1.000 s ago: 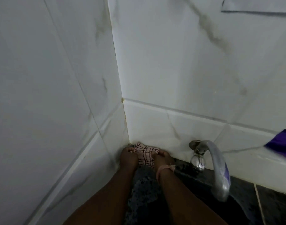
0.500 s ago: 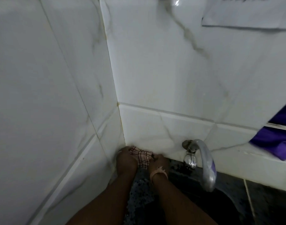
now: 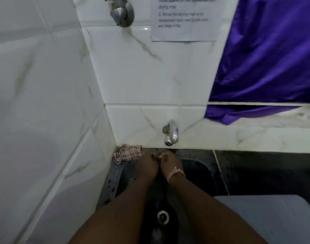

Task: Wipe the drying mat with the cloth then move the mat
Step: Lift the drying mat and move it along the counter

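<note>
Both hands have let go of the pink checked cloth [image 3: 128, 153] and come together over the dark speckled sink basin [image 3: 200, 175]; a second ago they pressed it into the wall corner.

Nearest, a smooth grey-blue rounded mat [image 3: 266, 219] lies flat on the dark counter right of the basin. A round metal drain [image 3: 162, 217] sits in the basin floor between the forearms. Farther in, the left hand [image 3: 147, 166] and right hand [image 3: 171, 162] touch at the fingertips, fingers curled; I cannot tell whether they pinch anything. A frayed pink band [image 3: 175, 173] circles the right wrist.

Just left of the left hand, the cloth lies crumpled on the sink's back-left corner, against the glossy white veined tiles [image 3: 133, 76]. A short chrome tap [image 3: 171, 133] juts from the back wall, another metal fitting [image 3: 121, 12] above it. A blurred printed paper notice [image 3: 183, 20] hangs beside shiny purple fabric [image 3: 266, 55].
</note>
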The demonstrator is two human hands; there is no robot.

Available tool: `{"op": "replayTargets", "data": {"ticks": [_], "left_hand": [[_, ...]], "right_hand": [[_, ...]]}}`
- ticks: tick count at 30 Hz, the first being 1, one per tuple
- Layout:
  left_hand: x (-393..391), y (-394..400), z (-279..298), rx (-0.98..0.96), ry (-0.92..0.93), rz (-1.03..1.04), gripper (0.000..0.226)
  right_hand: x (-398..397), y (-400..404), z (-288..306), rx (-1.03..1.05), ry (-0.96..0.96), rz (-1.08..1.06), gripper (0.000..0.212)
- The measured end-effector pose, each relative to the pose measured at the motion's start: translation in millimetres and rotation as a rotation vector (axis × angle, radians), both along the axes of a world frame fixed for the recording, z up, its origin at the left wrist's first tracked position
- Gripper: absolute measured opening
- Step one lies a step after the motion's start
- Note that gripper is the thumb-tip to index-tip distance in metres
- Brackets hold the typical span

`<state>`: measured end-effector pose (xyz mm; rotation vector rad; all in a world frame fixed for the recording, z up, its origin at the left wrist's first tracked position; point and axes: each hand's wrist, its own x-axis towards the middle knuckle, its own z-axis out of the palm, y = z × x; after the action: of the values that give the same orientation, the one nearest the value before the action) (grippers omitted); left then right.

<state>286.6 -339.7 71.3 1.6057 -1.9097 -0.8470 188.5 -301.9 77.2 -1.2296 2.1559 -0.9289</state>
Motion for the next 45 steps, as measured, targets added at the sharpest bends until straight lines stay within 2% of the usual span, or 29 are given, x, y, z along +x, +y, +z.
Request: {"op": "replayTargets", "data": {"ticks": [4, 10, 13, 17, 25, 28, 33, 38, 42, 45], "left_hand": [[-42, 46, -9, 0.038, 0.037, -0.083, 0.017], [-108, 121, -8, -0.008, 0.003, -0.195, 0.026], [-143, 152, -8, 0.001, -0.012, -0.221, 0.025], [-192, 203, -20, 0.054, -0.051, -0.245, 0.028], [-258, 298, -51, 0.16, 0.005, -0.177, 0.027], [-264, 310, -55, 0.207, 0.004, -0.117, 0.03], [-250, 313, -70, 0.274, -0.14, -0.077, 0.04], [-227, 300, -85, 0.434, -0.298, 0.069, 0.045], [-219, 290, -98, 0.557, -0.278, 0.08, 0.034], [-211, 282, -107, 0.589, -0.255, 0.102, 0.041]], "right_hand": [[-45, 54, 2, 0.006, 0.076, -0.051, 0.023], [-118, 141, -1, 0.036, 0.13, -0.083, 0.029], [-163, 187, -10, 0.006, 0.125, -0.137, 0.023], [-226, 253, -21, 0.041, 0.11, -0.184, 0.017], [-338, 366, -55, 0.21, 0.137, -0.289, 0.017], [-360, 382, -66, 0.227, 0.104, -0.307, 0.021], [-382, 400, -91, 0.355, 0.093, -0.316, 0.03], [-394, 415, -114, 0.451, 0.085, -0.376, 0.056], [-410, 411, -116, 0.486, 0.076, -0.421, 0.058], [-422, 399, -115, 0.462, -0.068, -0.459, 0.055]]}}
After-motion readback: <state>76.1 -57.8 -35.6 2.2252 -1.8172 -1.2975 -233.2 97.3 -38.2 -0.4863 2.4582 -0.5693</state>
